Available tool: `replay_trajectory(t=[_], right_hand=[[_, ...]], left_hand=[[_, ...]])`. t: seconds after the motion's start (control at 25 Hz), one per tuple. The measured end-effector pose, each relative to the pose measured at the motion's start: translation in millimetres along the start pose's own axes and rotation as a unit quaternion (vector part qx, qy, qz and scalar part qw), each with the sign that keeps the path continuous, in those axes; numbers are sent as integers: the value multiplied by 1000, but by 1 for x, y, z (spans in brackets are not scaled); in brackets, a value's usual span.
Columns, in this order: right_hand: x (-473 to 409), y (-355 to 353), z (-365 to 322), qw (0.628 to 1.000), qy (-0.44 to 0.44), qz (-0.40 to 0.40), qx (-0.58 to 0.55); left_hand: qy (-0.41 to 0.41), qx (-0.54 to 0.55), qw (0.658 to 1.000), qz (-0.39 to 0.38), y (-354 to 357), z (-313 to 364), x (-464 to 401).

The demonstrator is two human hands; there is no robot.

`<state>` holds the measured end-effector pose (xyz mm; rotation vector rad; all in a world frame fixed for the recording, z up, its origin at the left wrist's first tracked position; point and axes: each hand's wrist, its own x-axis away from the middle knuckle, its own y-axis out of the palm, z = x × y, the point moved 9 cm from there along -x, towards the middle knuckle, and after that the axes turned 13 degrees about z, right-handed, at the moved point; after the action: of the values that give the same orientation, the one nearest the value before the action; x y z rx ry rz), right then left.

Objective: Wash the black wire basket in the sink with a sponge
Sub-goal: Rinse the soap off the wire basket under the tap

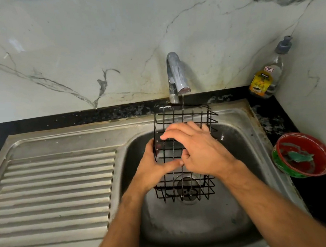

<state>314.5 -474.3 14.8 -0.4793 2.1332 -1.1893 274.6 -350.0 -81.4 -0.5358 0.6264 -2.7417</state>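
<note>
A ribbed steel drainboard [54, 185] fills the left side, joined to the sink [188, 226] on its right. Over the sink bowl the left hand [152, 170] has its grip grasping the basket [186, 188] at its left edge, thumb stretched across the wires toward the other hand. The basket, a black wire one, is held tilted above the drain [186, 188], its far end up under the tap [175, 74], from which a thin stream of water runs onto it. The right hand [198, 149] lies over the basket's middle with fingers curled against the wires; whether its grip holds a sponge I cannot tell. Right of the sink, on the dark desk [273, 122], a soap bottle [268, 73] stands in the back corner, and nearer, a red and green bowl [302, 155] holds a greenish scrap.
</note>
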Motion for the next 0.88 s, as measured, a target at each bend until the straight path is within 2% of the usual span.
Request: replay_trajectory(t=[0.12,0.2,0.28,0.32,0.44,0.48,0.56,0.64,0.68,0.76,0.88], right_hand=[[1,0,-9,1000,-13,-17,6],[0,-13,-7,998,20,54,37],[-6,-32,1,982,93,152,63],[-12,-34,3,979,115,162,56],[-31,-11,0,996,37,66,35],[-34,-12,6,997,21,69,6],[-40,-23,32,992,71,95,-30],[-41,-17,41,986,153,52,-50],[-42,-9,32,986,157,23,-49],[-44,1,1,996,86,1,-15],[-45,-9,1,997,17,-10,-81]], left_hand=[[-23,54,998,38,1,0,-5],[-31,66,995,65,0,-4,-4],[-32,72,993,84,1,-9,-4],[-28,76,993,90,4,-9,-3],[-21,115,987,114,6,-6,0],[-21,121,984,125,4,-6,0],[-23,112,985,127,4,-11,-1],[-19,88,989,115,8,-15,1],[-11,77,991,112,10,-14,2],[2,82,990,117,12,-14,4],[-14,136,978,155,3,-21,6]])
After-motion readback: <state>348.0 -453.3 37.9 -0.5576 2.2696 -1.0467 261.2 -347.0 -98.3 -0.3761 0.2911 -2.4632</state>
